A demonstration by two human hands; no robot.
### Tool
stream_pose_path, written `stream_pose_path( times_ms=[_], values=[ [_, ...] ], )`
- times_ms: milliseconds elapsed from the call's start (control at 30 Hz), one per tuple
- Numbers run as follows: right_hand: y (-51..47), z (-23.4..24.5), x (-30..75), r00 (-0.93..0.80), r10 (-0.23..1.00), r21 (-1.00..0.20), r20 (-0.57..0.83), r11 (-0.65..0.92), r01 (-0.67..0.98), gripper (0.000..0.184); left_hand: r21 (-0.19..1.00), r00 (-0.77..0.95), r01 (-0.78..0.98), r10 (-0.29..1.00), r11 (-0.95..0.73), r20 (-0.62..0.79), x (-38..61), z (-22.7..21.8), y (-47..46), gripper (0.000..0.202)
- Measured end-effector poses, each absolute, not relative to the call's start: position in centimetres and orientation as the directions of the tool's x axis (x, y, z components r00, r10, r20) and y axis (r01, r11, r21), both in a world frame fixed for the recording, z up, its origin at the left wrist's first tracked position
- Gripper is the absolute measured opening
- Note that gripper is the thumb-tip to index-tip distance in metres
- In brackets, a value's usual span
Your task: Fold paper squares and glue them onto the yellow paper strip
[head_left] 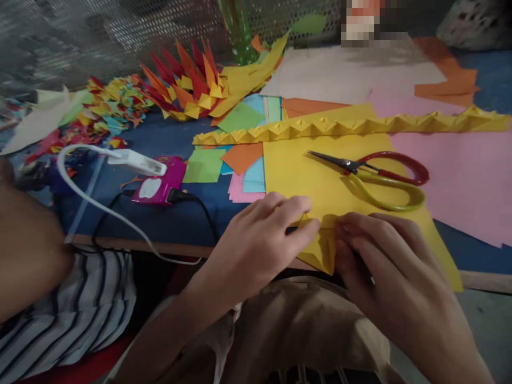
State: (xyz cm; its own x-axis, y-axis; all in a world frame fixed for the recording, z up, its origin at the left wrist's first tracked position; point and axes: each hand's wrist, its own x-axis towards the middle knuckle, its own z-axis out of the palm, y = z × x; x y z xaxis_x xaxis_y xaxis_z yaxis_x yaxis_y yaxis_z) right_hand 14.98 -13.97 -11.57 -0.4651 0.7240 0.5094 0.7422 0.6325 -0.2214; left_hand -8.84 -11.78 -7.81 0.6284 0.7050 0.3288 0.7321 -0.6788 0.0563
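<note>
The blue table (pixel 168 218) carries a large yellow paper sheet (pixel 320 176), and red-and-green scissors (pixel 376 173) lie on it with their blades pointing left. Behind the scissors a long pleated yellow strip (pixel 340 127) runs left to right. Well to the left of the scissors sits a magenta device (pixel 158 184) with cables. In front of the scissors, at the table's near edge, the left hand (pixel 260 240) and right hand (pixel 384 261) meet on a small folded yellow piece (pixel 322 245). Each grip is pinched closed on it, the left at its left corner and the right on its right side. Its point hangs over the edge, and both hands are equally near.
</note>
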Motion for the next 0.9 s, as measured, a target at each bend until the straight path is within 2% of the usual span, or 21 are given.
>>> stream_pose_path(
  times_ms=[100,200,333,467,633,733,800,900],
  values=[
    [-14.5,-11.4,14.7,-0.424,0.746,-0.207,0.513,0.587,0.783,0.024,0.327,0.458,0.772,0.834,-0.545,0.309,-8.5,-7.2,-12.3,0.027],
    [-15.5,-11.0,14.2,-0.358,0.763,-0.192,0.538,0.525,0.829,0.03,0.457,0.383,0.778,0.902,-0.431,0.199,-7.1,-6.8,-13.0,0.021],
    [-16.7,-10.7,13.7,-0.298,0.779,-0.187,0.552,0.463,0.866,0.015,0.375,0.34,0.859,0.936,-0.349,0.093,-4.8,-7.0,-13.4,0.019],
    [-16.7,-10.5,14.1,-0.273,0.788,-0.228,0.552,0.458,0.859,0.01,0.258,0.379,0.891,0.925,-0.375,0.036,-3.7,-7.5,-13.3,0.014],
    [-15.0,-10.0,15.8,-0.291,0.761,-0.381,0.58,0.569,0.729,0.014,0.146,0.445,0.869,0.876,-0.473,0.189,-3.8,-8.0,-13.3,0.019],
    [-14.0,-10.2,17.2,-0.384,0.73,-0.333,0.566,0.628,0.703,0.024,0.124,0.499,0.833,0.829,-0.539,0.254,-3.9,-8.4,-13.1,0.023],
    [-13.6,-10.5,17.8,-0.463,0.716,-0.312,0.523,0.666,0.678,0.023,0.123,0.516,0.81,0.797,-0.573,0.312,-4.1,-8.7,-12.8,0.024],
    [-13.3,-10.6,18.1,-0.499,0.714,-0.348,0.491,0.686,0.639,0.02,0.148,0.525,0.777,0.759,-0.612,0.384,-4.2,-8.9,-12.3,0.022]
  ],
)
